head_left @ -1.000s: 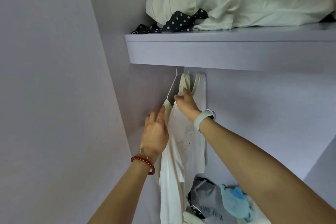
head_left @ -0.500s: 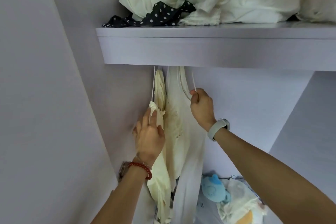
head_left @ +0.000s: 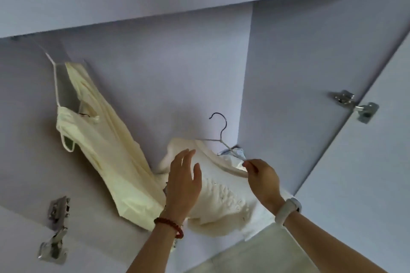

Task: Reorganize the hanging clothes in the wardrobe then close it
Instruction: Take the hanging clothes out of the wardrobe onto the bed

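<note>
Head view: the white top (head_left: pixel 224 197) on its wire hanger (head_left: pixel 221 137) is now sitting off the rail, lower centre. The right hand (head_left: pixel 264 180) grip is pinching the hanger's arm; the left hand (head_left: pixel 183 184), fingers spread, is hovering over the fabric. The cream garment (head_left: pixel 106 146) is still hanging at upper left.

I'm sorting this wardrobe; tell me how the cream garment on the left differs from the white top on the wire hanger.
The cream garment hangs from its white hanger below the shelf; the white top is off the rail, its wire hanger hook free. The cream one is untouched; the right hand pinches the top's hanger, the left hand open over it. Both are pale.
</note>
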Action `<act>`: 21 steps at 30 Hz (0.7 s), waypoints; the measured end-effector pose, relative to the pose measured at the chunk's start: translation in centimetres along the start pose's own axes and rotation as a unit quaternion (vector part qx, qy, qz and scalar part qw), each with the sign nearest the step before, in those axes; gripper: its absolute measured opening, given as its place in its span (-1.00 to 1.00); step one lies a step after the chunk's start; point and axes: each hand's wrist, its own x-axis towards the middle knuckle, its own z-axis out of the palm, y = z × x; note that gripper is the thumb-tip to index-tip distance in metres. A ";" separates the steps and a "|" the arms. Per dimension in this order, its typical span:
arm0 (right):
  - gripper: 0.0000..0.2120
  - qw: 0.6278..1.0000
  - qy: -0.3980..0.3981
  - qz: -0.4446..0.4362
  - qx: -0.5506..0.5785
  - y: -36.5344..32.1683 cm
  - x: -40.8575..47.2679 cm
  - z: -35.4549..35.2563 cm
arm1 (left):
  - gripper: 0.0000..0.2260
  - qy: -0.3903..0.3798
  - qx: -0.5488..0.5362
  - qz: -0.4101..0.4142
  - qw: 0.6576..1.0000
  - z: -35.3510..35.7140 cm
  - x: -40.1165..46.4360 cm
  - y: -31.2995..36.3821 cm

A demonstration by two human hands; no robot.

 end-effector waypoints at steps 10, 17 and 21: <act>-0.72 0.983 0.093 0.138 -0.081 16.4 -14.3 -13.9 | -0.53 -0.296 -0.047 0.186 0.936 17.4 -7.8 13.8; -0.71 0.939 0.215 0.235 -0.128 26.3 -28.6 -23.2 | -0.72 -0.522 -0.079 0.297 0.796 25.4 -18.6 24.8; -0.65 0.891 0.270 0.319 -0.174 27.6 -35.9 -25.8 | -0.85 -0.587 -0.113 0.361 0.715 27.1 -24.6 30.4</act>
